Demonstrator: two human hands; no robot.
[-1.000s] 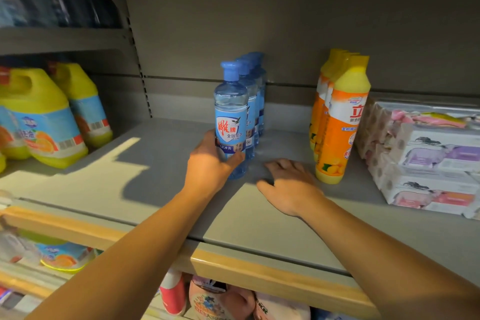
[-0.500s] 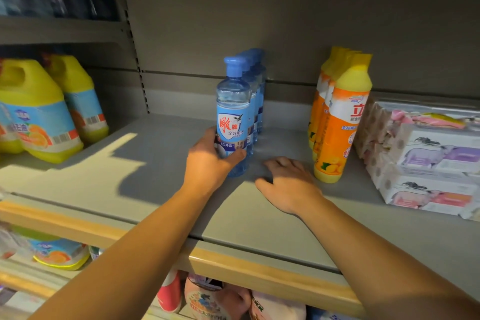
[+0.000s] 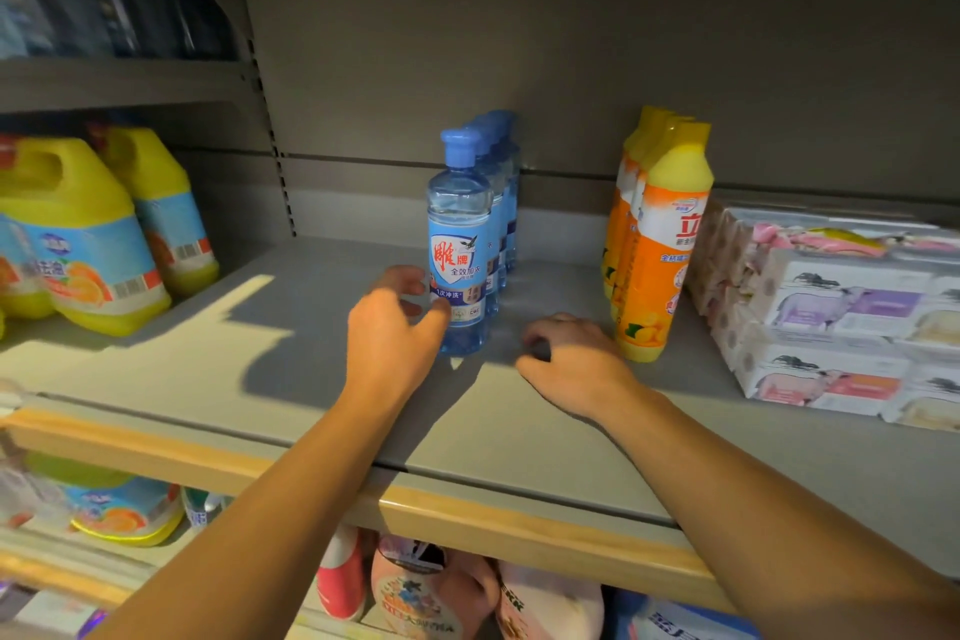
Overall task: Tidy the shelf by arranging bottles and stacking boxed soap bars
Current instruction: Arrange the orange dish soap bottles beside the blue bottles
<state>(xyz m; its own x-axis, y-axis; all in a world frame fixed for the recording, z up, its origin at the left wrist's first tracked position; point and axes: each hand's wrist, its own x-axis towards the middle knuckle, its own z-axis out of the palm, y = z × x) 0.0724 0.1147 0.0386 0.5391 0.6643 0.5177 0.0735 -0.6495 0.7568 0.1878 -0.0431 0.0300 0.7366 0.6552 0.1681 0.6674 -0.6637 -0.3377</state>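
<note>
Both forearms are bare, with no sleeves; the left hand [image 3: 390, 327] and right hand [image 3: 576, 363] wear no gloves or rings.

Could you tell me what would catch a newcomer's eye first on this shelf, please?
Mid-shelf, a file of clear blue-capped bottles with blue labels runs front to back, the left hand at the front one's base. To its right stand tall orange and yellow squeeze bottles, the right hand resting on the grey shelf before them. Stacked white boxed soap bars fill the far right.

Upright blue-capped clear bottles [image 3: 460, 244] in file mid-shelf; orange bottles [image 3: 660, 244] beside stacked soap boxes [image 3: 831, 307].
</note>
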